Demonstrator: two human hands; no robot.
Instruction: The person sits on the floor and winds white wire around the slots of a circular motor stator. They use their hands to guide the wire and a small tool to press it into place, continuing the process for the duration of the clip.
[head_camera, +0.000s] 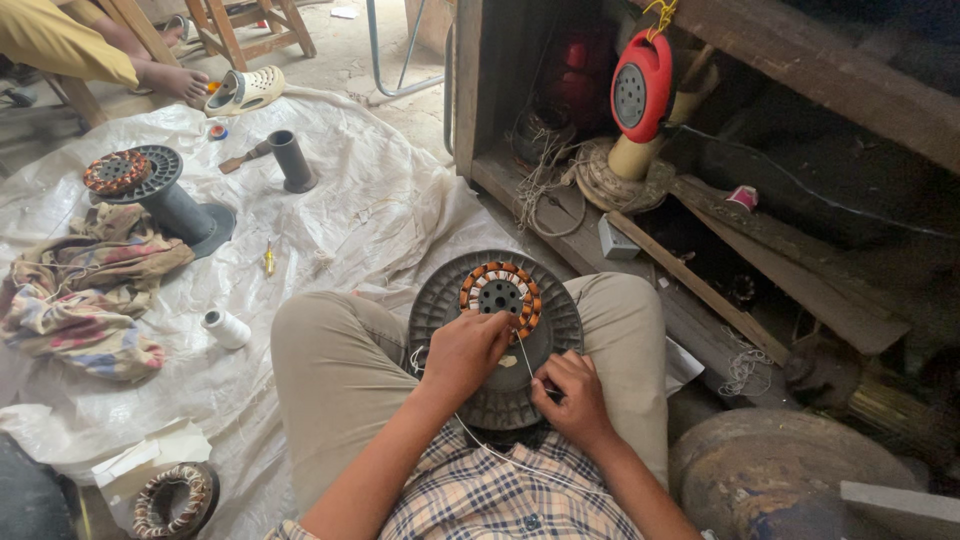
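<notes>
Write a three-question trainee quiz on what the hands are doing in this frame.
1. True or false: the left hand rests on the copper-wound stator that sits on the grey ribbed disc.
2. What does the right hand pinch? A) yellow screwdriver B) white thread C) red reel
3. Fill in: the white thread spool stands on the plastic sheet beside the person's ___ knee.

Key: 1 true; 2 B; 3 left.
</notes>
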